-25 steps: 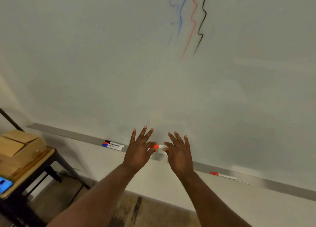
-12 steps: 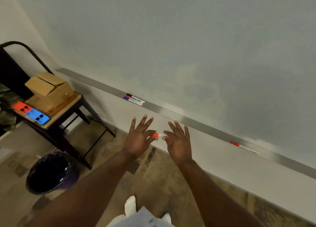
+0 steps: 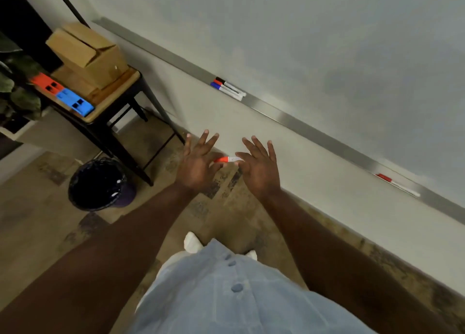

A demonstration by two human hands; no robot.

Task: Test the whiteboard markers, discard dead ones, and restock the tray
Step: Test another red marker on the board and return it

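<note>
Head camera only: you look steeply down and forward, close to the wall [image 3: 314,170]; tray [image 3: 302,125] runs 10 to 4 o'clock.

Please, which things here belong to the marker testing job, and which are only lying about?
For the job: held marker, pinched between left hand and right hand; three markers and a lone marker on the tray; whiteboard; bin.

Just lying about: cardboard box, red and blue blocks, stool, plant.
</note>
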